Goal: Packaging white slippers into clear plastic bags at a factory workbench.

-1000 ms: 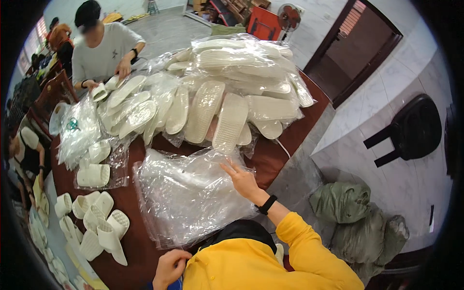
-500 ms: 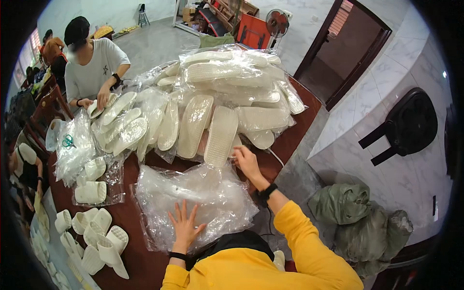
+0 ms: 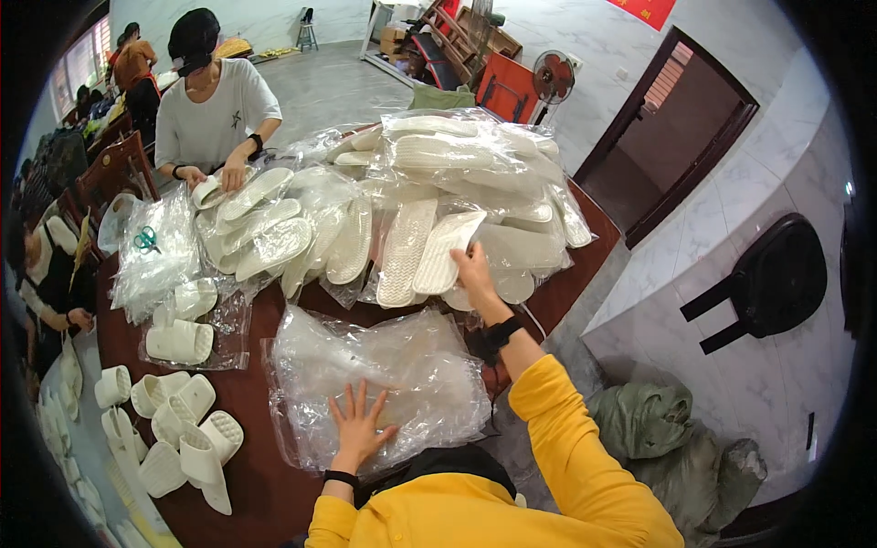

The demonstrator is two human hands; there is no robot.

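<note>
**Hands on soles and bags**

Head view: my left hand (image 3: pixel 358 422) lies flat with fingers spread on the pile of clear plastic bags (image 3: pixel 379 384) at the near edge of the dark red bench (image 3: pixel 247 475). My right hand (image 3: pixel 475 269) reaches forward and closes its fingers on the end of a white ribbed sole (image 3: pixel 446 251), which rests at the front of the big heap of bagged white soles (image 3: pixel 457 173). Folded white slippers (image 3: pixel 178 429) sit to the left of the bags. Across the bench, a person in a white shirt (image 3: pixel 215 105) handles a sole.
</note>
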